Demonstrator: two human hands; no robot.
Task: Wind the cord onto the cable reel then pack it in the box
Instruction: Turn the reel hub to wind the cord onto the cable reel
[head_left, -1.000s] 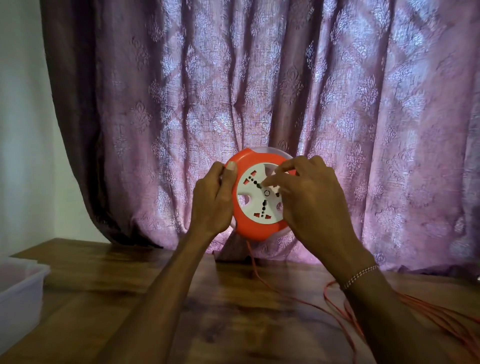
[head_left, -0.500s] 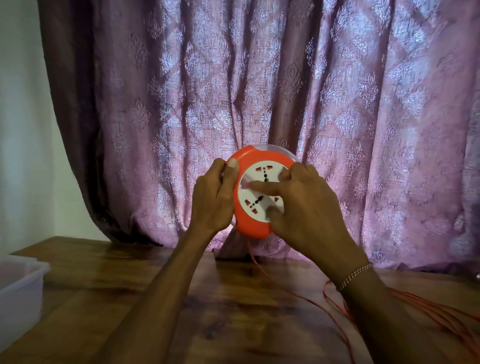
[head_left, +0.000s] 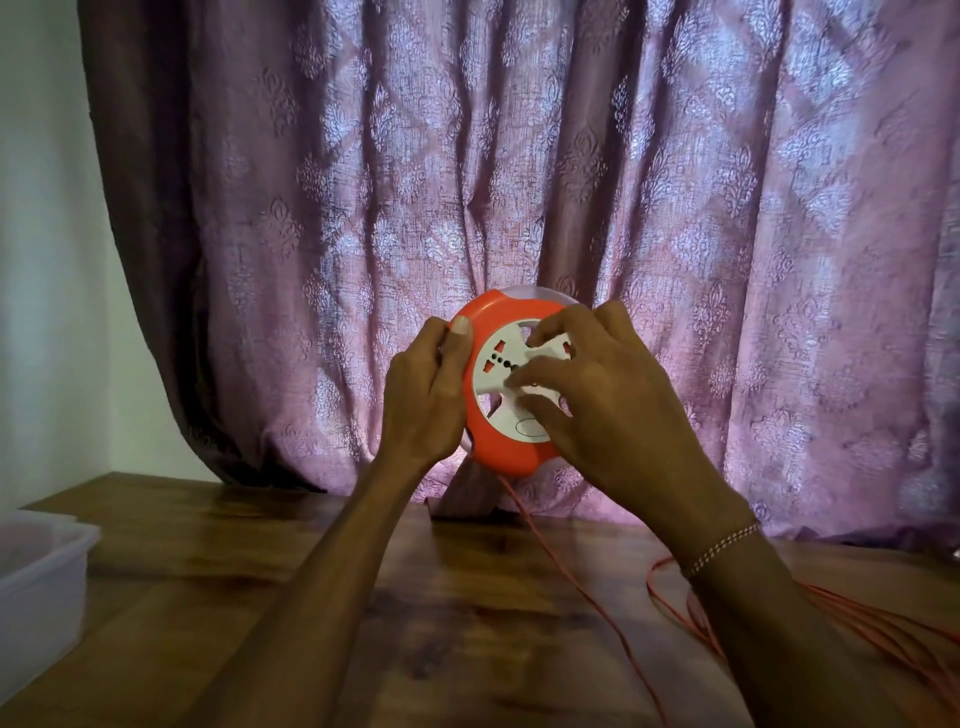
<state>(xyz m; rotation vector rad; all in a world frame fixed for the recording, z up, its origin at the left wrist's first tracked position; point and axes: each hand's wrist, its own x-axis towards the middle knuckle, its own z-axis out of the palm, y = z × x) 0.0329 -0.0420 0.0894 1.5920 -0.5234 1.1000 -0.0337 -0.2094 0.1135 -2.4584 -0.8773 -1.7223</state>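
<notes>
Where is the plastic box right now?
In the head view, the box sits at the far left edge of the wooden table, left of both arms.

My right hand (head_left: 613, 395) hides part of the reel face (head_left: 506, 379); the cord (head_left: 883, 629) and the plastic box (head_left: 41, 571) (left side) are cut by the edges.

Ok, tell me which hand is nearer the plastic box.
Left. The left hand grips the reel's left rim, on the box's side; the right hand is on the reel's face, farther away.
</notes>
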